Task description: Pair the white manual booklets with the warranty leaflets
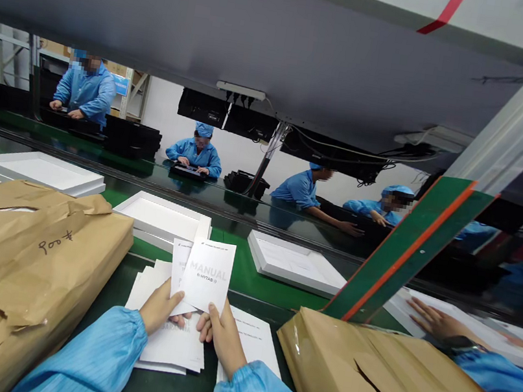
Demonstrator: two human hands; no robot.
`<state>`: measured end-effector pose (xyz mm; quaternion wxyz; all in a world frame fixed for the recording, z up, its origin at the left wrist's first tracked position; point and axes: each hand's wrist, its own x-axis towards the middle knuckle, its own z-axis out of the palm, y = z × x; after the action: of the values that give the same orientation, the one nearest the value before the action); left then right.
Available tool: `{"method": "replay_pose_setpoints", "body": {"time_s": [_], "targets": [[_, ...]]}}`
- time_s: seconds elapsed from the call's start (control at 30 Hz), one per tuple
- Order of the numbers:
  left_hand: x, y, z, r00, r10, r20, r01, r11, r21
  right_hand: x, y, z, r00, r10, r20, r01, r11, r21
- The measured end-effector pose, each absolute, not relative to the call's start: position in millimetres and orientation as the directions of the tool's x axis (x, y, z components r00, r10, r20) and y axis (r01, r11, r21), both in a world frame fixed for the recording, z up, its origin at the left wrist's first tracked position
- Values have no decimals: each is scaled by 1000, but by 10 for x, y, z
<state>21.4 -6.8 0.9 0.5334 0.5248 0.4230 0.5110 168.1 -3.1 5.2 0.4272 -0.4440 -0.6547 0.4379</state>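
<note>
A grey shelf (pixel 179 20) spans the top of the view, above a green worktop (pixel 238 278). Two brown paper packages stand at the near edge: the left package (pixel 86 248) with its paper torn and crumpled, the right package (pixel 340 358) slit along its top. Shallow white boxes line the worktop beyond, among them a middle box (pixel 160 215) and a right-hand box (pixel 295 263). At far right, a co-worker's hand (pixel 443 323) reaches over another white box.

Both forearms, in blue sleeves, come up from the bottom edge and angle inward, so the hands nearly meet between the packages. Below them lie a left paper stack (pixel 172 353) and a right paper stack (pixel 263 347).

The left hand (pixel 157 306) pinches a leaflet, thumb in front and fingers curled beneath. The right hand (pixel 226 340) grips the manual (pixel 206 279) by its lower right corner, thumb on the cover, fingers bent behind. The manual stands nearly upright, cover facing the camera, partly overlapping the leaflet (pixel 179 265).
</note>
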Motion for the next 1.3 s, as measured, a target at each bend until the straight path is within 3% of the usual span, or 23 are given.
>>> {"method": "replay_pose_setpoints", "body": {"time_s": [1.3], "targets": [[222, -77, 21, 113, 989, 90, -72, -82, 994, 1683, -45, 77, -237, 957, 168, 224, 222, -949]]}}
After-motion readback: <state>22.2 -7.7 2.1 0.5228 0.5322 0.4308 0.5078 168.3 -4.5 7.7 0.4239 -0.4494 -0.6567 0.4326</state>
